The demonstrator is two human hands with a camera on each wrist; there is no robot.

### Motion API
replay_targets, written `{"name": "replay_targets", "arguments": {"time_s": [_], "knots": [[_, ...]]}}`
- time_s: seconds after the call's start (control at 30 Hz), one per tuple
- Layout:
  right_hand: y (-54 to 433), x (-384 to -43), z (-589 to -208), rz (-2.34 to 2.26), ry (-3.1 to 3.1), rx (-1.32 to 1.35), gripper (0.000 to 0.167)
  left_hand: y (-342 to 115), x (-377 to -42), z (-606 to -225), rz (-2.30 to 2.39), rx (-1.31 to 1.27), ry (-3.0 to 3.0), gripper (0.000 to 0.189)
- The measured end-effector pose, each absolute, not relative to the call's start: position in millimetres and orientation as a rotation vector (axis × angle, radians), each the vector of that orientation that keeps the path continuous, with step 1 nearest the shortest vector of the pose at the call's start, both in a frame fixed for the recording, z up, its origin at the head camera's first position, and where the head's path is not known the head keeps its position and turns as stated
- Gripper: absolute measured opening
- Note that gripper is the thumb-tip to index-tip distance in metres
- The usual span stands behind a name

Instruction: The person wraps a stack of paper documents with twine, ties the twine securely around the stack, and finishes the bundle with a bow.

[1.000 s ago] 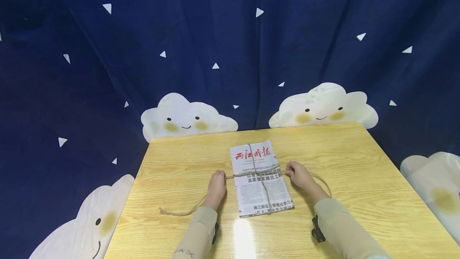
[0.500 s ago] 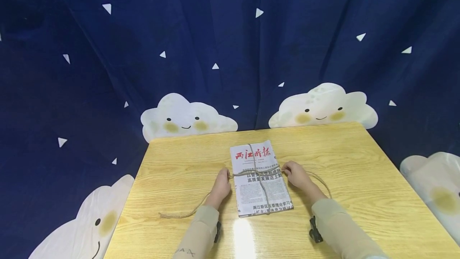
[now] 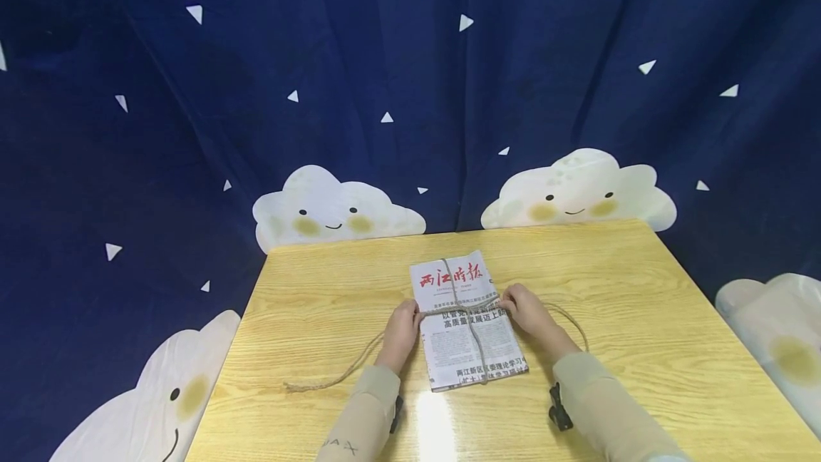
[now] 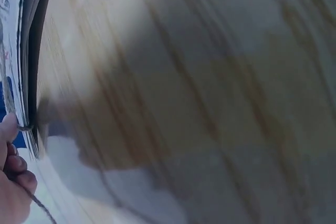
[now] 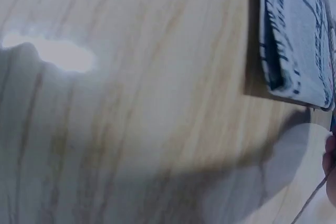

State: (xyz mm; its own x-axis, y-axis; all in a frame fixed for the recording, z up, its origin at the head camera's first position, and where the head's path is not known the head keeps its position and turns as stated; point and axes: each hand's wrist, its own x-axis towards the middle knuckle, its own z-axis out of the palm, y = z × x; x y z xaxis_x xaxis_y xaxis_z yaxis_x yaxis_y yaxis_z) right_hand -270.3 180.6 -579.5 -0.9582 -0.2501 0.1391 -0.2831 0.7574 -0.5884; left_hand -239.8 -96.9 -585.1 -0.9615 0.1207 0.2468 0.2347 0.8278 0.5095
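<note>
A folded newspaper stack lies on the wooden table, with twine running lengthwise and crosswise over it and crossing near its middle. At the stack's left edge my left hand pinches one side of the twine. On the opposite edge my right hand pinches the other side. In the left wrist view, the left hand has curled fingers with twine passing through them beside the stack's edge. Only a sliver of the right hand shows in the right wrist view, with twine trailing from it.
A loose twine tail curves across the table on the left. Another tail arcs out behind the right hand. Beyond the table's far edge hangs a dark blue curtain printed with clouds and triangles.
My left hand has moved right, up to the stack's left edge, along the twine. The right hand has shifted slightly left to the stack's right edge. The stack has turned and shifted very slightly.
</note>
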Motion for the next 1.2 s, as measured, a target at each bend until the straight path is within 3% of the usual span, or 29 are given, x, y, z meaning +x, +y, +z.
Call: {"name": "replay_targets", "arguments": {"time_s": [0.2,0.37,0.73,1.03,1.2], "knots": [[178.7,-271.5,-579.2,0.970,-2.885,0.522,0.005,-98.0,-239.5,-586.5,-0.660,-0.319,-2.766,0.007],[178.1,-267.1,-584.3,0.956,-2.910,0.544,0.025,-94.4,-240.4,-587.3,-0.701,-0.343,-2.782,0.008],[178.6,-255.2,-589.9,0.972,-2.871,0.536,0.017,-93.5,-244.7,-585.4,-0.863,-0.258,-2.824,0.007],[183.5,-254.0,-596.4,1.199,-2.860,0.376,0.016,-97.1,-240.2,-587.1,-0.844,-0.315,-2.806,0.026],[183.4,-253.2,-597.1,1.208,-2.841,0.365,0.016,-97.4,-238.1,-589.9,-0.835,-0.332,-2.819,0.027]]}}
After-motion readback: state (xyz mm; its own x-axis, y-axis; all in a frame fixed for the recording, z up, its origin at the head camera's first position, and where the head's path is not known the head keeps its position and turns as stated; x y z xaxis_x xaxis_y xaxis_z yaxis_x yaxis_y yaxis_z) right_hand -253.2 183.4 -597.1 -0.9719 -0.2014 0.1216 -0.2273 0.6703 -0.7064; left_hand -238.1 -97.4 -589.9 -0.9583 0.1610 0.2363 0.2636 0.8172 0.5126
